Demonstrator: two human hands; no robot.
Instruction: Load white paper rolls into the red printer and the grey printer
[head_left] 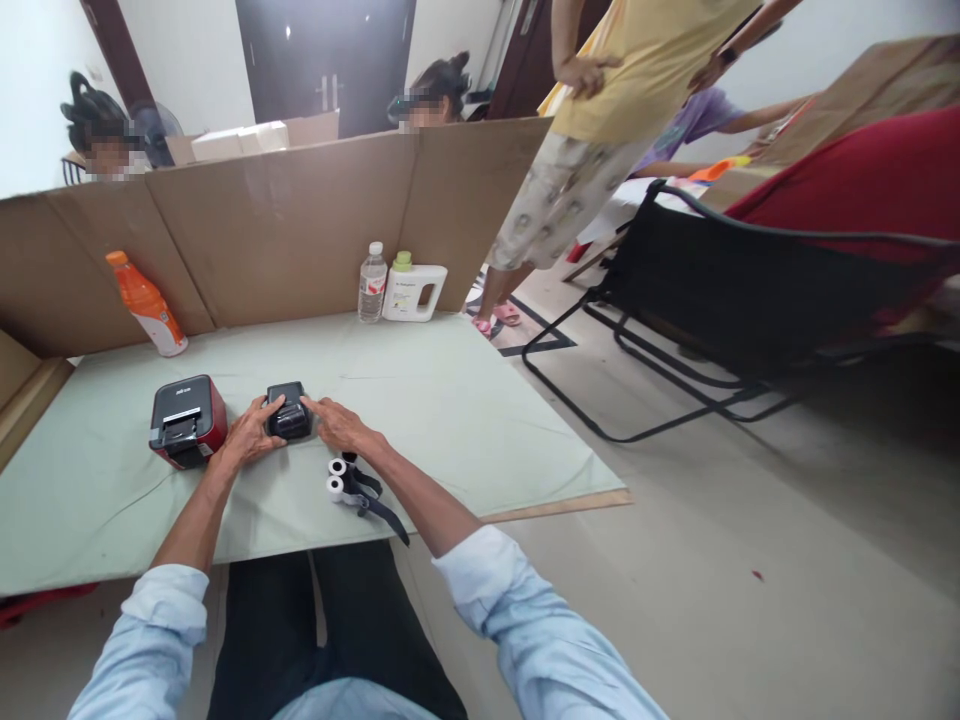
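Observation:
My left hand (251, 432) grips the left side of a small black box-shaped device (294, 421) with a glossy front, its thumb and fingers on the casing. At the device's right upper edge is my right hand (339, 425), index finger stretched onto it and the other fingers curled. The device rests on the table. Left of it stands a red and black printer-like machine (187, 420) with a slot in front. Below my right hand lie small white rolls (337, 476) and a black strap-like piece (382, 510).
The pale green tabletop (450, 400) is backed by a cardboard wall (300, 220). Against it stand an orange bottle (146, 305), a clear water bottle (372, 285) and a white jug (409, 292). A black folding chair (712, 280) and a standing person (622, 80) are at right.

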